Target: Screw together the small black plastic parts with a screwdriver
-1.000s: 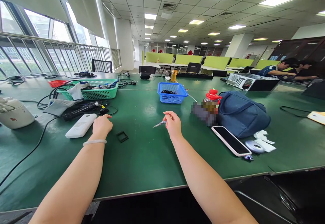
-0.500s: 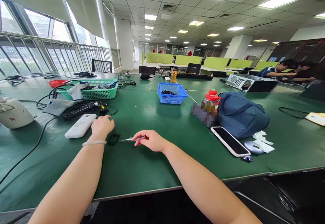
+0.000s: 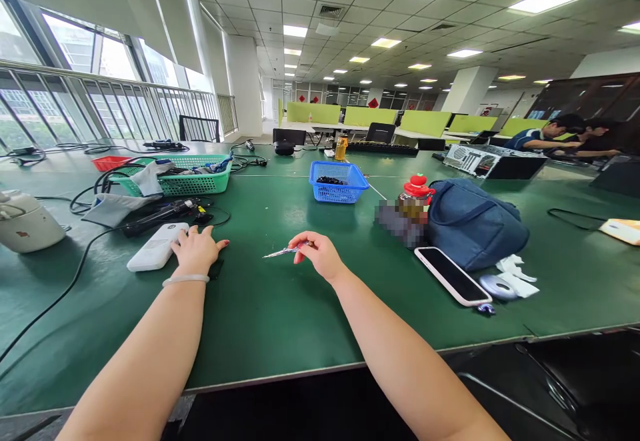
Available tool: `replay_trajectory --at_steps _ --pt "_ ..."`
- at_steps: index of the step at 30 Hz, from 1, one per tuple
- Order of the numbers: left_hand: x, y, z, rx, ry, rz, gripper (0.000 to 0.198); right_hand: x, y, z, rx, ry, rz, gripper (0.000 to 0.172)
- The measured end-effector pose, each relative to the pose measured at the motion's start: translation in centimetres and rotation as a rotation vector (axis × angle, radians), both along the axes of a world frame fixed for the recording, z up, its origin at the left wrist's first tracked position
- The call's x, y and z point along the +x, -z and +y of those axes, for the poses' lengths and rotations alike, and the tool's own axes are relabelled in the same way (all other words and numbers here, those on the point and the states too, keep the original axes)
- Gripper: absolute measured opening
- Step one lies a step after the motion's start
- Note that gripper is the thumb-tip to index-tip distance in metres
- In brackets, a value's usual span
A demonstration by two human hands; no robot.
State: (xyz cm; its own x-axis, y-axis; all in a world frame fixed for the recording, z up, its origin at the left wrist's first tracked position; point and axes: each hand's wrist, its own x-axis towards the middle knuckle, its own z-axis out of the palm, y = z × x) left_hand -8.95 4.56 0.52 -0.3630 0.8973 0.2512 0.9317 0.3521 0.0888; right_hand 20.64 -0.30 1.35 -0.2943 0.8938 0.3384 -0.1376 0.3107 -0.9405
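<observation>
My left hand (image 3: 197,252) lies palm down with its fingers spread, its fingertips at the right edge of a white power bank-like block (image 3: 159,248). Partly covered by that hand is a small flat black piece (image 3: 216,268) on the table. My right hand (image 3: 320,254) is closed in a pinch around a slim silver pointed tool (image 3: 278,252), held just above the green tabletop with its tip toward the left. Its exact kind is too small to tell.
A green basket (image 3: 200,184) with cables and cloth stands behind the left hand; a blue basket (image 3: 340,191) stands farther back. On the right are a phone (image 3: 453,276), a navy bag (image 3: 477,224), tape (image 3: 499,287) and a red-lidded bottle (image 3: 418,188). Two people sit at far right.
My right hand, with the silver tool, has moved right and farther from me. My left hand has spread its fingers and shifted slightly left, toward the white block.
</observation>
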Motion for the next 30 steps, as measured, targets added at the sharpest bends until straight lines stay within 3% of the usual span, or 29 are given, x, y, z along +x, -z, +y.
replay_trajectory --at_steps 4,13,17,25,30 --pt "-1.1 0.1 0.5 0.037 -0.003 -0.019 0.057 -0.1 0.1 -0.1 0.002 -0.009 -0.02 0.013" --pt "-1.4 -0.3 0.5 -0.06 -0.023 -0.108 0.046 -0.1 0.2 0.0 0.011 0.004 -0.028 0.013" --pt "-0.7 -1.0 -0.1 0.003 -0.035 -0.145 0.045 -0.1 0.1 -0.1 0.009 0.011 -0.041 0.014" --pt "0.6 -2.7 -0.8 0.236 0.102 -0.137 0.054 -0.1 0.1 0.0 0.003 0.044 -0.053 0.013" --pt "0.1 -4.4 -1.2 0.096 0.061 -0.133 0.052 -0.2 0.1 0.1 -0.008 0.056 -0.039 0.014"
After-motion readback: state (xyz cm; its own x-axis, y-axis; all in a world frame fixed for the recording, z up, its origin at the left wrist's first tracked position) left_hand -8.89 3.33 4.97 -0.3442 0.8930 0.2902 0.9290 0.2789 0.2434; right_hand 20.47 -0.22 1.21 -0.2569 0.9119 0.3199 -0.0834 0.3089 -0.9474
